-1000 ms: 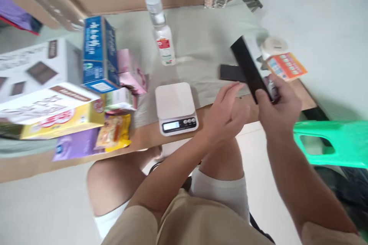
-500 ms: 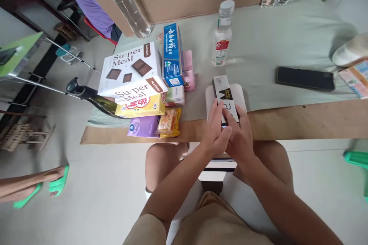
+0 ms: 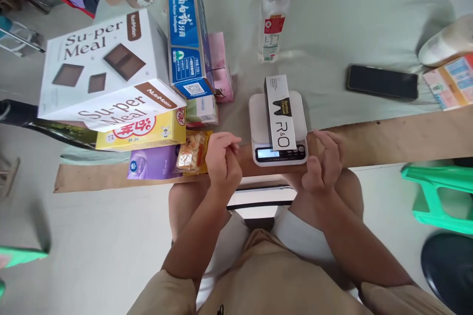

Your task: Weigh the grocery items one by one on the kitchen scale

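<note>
Close to the front edge of the bench (image 3: pixel 391 147), the Bamboo Charcoal box (image 3: pixel 280 113) lies lengthwise on the white scale (image 3: pixel 257 120), tilted a little to the left. Its far end overhangs the platform, and its near end covers part of the control strip. The display (image 3: pixel 268 153) is lit, its figures too faint to read. On either side, both hands are apart from the box: the left hand (image 3: pixel 223 163) is curled, its fingers narrow, and I cannot tell whether they meet the thumb; the right hand (image 3: pixel 325 163) has its fingers loosely bent, the thumb apart, nothing between them. The step in hand looks to be a pause for reading the display; any move on the box would call for a grip across its long sides, lifted clear of the buttons. Beyond the scale, a clear bottle (image 3: pixel 273 29) stands toward the bench's far edge. Rightward lies a phone (image 3: pixel 383 82); at the front left corner crowd a yellow box (image 3: pixel 142 131) and a Su-per Meal box (image 3: pixel 98 59).
</note>
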`<state>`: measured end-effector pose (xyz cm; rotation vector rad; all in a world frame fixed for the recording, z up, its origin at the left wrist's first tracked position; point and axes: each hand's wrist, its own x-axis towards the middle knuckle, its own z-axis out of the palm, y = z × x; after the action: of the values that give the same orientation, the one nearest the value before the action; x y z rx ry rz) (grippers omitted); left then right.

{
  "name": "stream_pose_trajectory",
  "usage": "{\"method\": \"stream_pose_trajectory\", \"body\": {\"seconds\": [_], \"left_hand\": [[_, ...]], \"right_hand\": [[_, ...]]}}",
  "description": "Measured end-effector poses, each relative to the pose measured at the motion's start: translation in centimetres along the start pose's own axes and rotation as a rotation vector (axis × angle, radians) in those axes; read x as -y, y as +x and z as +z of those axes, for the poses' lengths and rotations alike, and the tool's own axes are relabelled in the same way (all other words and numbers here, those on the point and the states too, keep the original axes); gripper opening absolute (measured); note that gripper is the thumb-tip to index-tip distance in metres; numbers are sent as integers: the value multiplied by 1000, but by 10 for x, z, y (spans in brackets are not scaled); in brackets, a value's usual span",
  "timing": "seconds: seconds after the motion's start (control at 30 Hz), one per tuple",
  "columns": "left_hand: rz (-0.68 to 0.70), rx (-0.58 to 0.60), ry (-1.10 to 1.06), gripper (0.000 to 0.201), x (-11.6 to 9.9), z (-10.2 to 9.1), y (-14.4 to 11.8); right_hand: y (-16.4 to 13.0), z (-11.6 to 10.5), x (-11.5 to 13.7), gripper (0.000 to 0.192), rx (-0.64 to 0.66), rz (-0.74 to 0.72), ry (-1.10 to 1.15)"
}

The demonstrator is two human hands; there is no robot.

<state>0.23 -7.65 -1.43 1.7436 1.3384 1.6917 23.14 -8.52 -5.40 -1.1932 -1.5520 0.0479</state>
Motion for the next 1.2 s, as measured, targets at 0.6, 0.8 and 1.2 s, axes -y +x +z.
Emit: {"method": "stream_pose_trajectory", "body": {"seconds": [0.6,0.8,1.2], "left_hand": [[36,135,-3,28,7,13,-6],[53,300,98,33,5,16,-11],[81,457,37,81,-2,35,-35]], "right_hand": [[-8,6,0,50,18,18,-65],[-3,5,3,54,148,-9,-85],[-9,7,16,59,240,61,-101]]}}
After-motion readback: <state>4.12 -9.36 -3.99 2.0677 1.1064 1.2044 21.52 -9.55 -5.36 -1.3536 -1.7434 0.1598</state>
